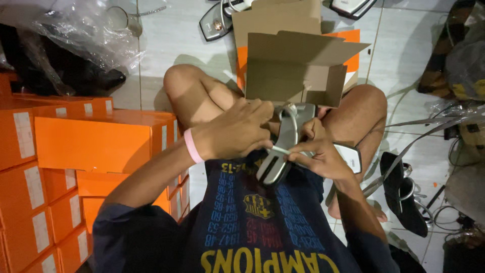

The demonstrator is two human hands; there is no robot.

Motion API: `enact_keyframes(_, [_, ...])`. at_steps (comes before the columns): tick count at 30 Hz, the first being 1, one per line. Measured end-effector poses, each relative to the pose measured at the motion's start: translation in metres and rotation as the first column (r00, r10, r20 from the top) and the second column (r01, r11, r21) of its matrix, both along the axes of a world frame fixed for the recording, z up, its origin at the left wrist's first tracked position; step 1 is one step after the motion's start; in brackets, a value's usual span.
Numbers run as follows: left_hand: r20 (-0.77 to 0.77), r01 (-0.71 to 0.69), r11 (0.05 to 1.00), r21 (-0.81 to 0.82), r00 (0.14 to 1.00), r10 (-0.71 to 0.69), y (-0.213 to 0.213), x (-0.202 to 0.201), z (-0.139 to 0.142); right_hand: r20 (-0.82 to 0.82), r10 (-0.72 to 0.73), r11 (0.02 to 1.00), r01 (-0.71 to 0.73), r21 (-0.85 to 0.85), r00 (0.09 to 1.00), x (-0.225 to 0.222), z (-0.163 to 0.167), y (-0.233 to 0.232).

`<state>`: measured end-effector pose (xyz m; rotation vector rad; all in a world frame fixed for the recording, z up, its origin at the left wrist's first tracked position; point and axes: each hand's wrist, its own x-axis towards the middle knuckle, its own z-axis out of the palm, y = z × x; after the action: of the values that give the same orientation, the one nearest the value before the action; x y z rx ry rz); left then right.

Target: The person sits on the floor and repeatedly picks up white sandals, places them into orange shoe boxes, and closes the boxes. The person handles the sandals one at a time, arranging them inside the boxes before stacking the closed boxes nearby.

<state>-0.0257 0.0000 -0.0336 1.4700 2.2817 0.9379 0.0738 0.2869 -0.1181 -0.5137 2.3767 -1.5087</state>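
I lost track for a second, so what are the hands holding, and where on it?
Both hold a grey sandal: left hand over its upper end, right hand at the middle.

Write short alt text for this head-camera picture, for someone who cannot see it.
Seen from above, a seated person's left hand and right hand hold a silver sandal beneath an open cardboard box. Orange boxes are stacked to the left on the tiled floor.
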Motion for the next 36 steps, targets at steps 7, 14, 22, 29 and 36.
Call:
enact_keyframes(7, [0.011, 0.079, 0.996, -0.048, 0.997, -0.079, 0.048, 0.015, -0.024, -0.027, 0.032, 0.999, -0.032, -0.008, 0.999, -0.007, 0.013, -0.019])
enact_keyframes(14, [-0.039, 0.073, 0.996, 0.052, 0.997, -0.071, 0.035, 0.011, -0.035, -0.120, 0.004, 0.979, 0.021, 0.205, 0.993, 0.002, 0.038, -0.019])
enact_keyframes(22, [0.107, 0.048, 0.998, 0.026, 0.993, -0.051, 0.004, -0.001, -0.010, -0.099, 0.012, 0.983, 0.007, 0.183, 0.995, 0.016, 0.038, 0.005])
enact_keyframes(29, [-0.179, -0.016, 0.986, 0.164, 0.983, 0.046, 0.045, 0.011, -0.011, -0.139, 0.117, 0.985, -0.096, 0.144, 0.983, -0.007, 0.048, -0.003])
enact_keyframes(36, [0.060, 0.016, 0.996, 0.088, 0.998, -0.022, 0.024, 0.008, -0.008, -0.178, 0.074, 0.997, -0.077, -0.006, 0.981, -0.004, 0.037, 0.010])
